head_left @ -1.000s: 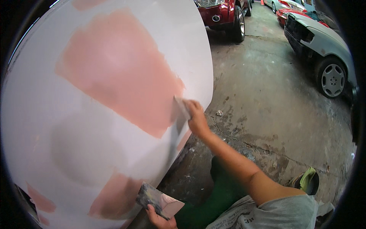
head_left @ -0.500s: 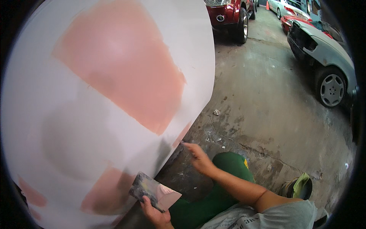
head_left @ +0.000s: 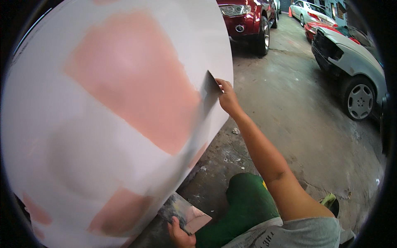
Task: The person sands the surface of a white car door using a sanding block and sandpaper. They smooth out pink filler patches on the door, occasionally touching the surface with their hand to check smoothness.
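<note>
Spreader (head_left: 213, 85) pinched in the right hand (head_left: 228, 99) has risen beside the large pink patch (head_left: 136, 78), suggesting edge work, the left hand (head_left: 181, 236) gripping a smeared plate (head_left: 186, 213).

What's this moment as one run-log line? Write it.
left hand: holds board | right hand: holds spreader near panel, contact unclear | panel: white, pink patches

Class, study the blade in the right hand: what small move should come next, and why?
Probably a light stroke of the blade along the right edge of the large pink patch: the right hand holds it close beside that uneven edge, over the white panel, though contact is unclear. The left hand holds the board lower down.
</note>
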